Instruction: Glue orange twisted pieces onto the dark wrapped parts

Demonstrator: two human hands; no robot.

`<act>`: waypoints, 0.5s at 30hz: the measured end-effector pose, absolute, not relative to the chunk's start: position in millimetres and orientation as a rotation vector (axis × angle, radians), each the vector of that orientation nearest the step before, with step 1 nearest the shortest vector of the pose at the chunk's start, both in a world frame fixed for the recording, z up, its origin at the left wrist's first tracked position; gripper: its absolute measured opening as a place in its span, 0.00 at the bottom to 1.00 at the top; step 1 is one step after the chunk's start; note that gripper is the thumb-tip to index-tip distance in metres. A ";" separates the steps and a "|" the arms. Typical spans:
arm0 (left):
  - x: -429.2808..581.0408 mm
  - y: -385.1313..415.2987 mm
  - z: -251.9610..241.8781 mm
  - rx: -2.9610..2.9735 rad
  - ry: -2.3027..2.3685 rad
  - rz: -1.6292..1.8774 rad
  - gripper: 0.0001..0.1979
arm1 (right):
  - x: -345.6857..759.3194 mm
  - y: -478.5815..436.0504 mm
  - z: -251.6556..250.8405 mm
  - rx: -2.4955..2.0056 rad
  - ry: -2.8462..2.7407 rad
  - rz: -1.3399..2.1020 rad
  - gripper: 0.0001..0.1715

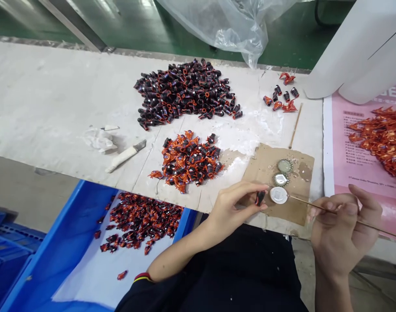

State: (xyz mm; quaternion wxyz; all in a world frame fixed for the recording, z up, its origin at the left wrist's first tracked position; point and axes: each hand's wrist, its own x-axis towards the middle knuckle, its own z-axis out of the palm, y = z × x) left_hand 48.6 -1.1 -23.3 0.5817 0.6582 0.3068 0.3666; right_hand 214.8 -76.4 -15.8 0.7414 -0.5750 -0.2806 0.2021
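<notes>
1. Black shirt (211, 273) fills the bottom edge of the frame, below the table's near edge (171, 201).
2. Left hand (232, 212) pinches a small dark piece (259, 198) between thumb and fingertips, just over the cardboard scrap (266, 160).
3. Right hand (341, 229) grips a thin wooden stick (302, 200), its tip touching or nearly touching a white plastic cap (278, 195).

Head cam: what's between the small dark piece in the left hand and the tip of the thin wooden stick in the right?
In the head view, a round white cap on brown cardboard lies between the dark piece and the stick tip.
</notes>
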 end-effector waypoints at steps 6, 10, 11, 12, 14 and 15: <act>56.8 -7.0 -30.6 1.641 0.724 0.870 0.12 | 211.9 -70.4 -12.4 -1.204 -0.483 0.520 0.07; 57.0 -9.0 -30.5 1.671 0.769 0.825 0.13 | 207.4 -68.3 -15.1 -1.153 -0.531 0.610 0.07; 56.8 -9.3 -30.3 1.671 0.776 0.813 0.13 | 206.0 -68.2 -16.3 -1.143 -0.556 0.633 0.07; 56.5 -9.4 -30.1 1.668 0.781 0.803 0.13 | 204.6 -68.3 -17.7 -1.136 -0.578 0.655 0.08; 56.0 -9.6 -30.1 1.659 0.781 0.795 0.13 | 202.4 -68.9 -20.2 -1.128 -0.611 0.683 0.09; 55.8 -9.6 -30.3 1.654 0.776 0.797 0.13 | 201.7 -69.3 -21.2 -1.129 -0.623 0.693 0.09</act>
